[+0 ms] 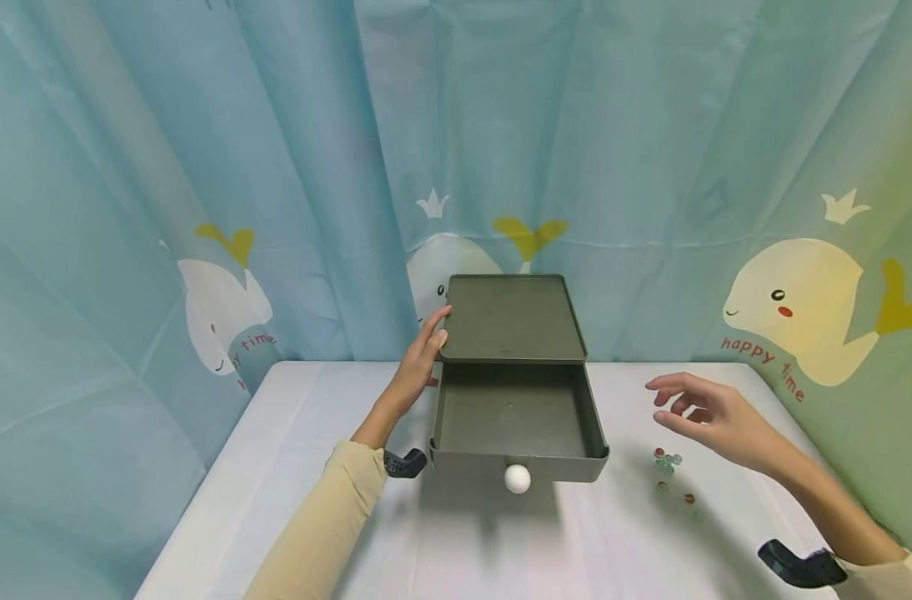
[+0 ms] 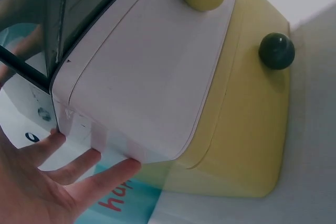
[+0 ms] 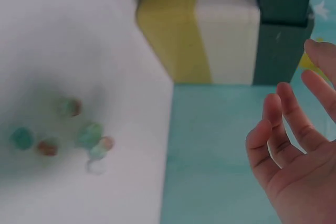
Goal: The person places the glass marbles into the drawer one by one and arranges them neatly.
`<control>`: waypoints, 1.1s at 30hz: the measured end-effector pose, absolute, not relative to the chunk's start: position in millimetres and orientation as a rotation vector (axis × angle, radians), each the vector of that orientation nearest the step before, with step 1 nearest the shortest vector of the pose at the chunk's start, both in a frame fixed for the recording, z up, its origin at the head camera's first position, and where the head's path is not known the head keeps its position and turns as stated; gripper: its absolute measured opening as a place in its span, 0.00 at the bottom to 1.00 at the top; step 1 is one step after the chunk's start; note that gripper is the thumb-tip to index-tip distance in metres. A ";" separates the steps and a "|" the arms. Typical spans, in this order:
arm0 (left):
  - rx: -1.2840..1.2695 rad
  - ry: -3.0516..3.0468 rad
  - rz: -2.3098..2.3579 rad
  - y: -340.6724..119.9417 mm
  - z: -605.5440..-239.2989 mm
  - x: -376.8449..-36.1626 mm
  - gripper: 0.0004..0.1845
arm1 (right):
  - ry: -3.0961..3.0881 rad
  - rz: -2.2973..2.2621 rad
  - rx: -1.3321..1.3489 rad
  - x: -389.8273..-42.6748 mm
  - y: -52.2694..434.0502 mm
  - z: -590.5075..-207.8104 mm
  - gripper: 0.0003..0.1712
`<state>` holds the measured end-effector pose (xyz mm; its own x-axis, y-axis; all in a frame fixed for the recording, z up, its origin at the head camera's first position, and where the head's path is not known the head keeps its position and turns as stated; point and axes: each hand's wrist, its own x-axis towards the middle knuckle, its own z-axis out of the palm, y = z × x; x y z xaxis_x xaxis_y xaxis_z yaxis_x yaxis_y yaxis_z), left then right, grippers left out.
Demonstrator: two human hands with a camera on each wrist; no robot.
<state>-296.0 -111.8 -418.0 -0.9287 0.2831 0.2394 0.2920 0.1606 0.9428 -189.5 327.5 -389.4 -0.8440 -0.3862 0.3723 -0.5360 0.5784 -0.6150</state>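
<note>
Head view: top drawer (image 1: 516, 417) stands pulled out of the cabinet (image 1: 510, 317) at mid-table, empty. Left hand (image 1: 423, 350) rests flat against the cabinet's left side, fingers straight. Right hand (image 1: 707, 412) hovers loosely curled, holding nothing, above marbles (image 1: 668, 465) on the table (image 1: 291, 467).

The open drawer (image 1: 518, 412) juts out at frame centre; marbles (image 1: 668, 467) lie lower right, with bare table (image 1: 291, 433) at left.
</note>
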 end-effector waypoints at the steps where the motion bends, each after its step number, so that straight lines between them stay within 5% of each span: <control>1: -0.593 -2.388 -1.939 -111.7 -418.0 -296.0 0.30 | -2.619 1.117 0.762 -189.6 330.5 -393.9 0.21; 33: -0.592 -2.423 -1.974 -112.2 -412.4 -294.2 0.31 | -2.811 1.174 0.562 -194.2 385.6 -478.4 0.19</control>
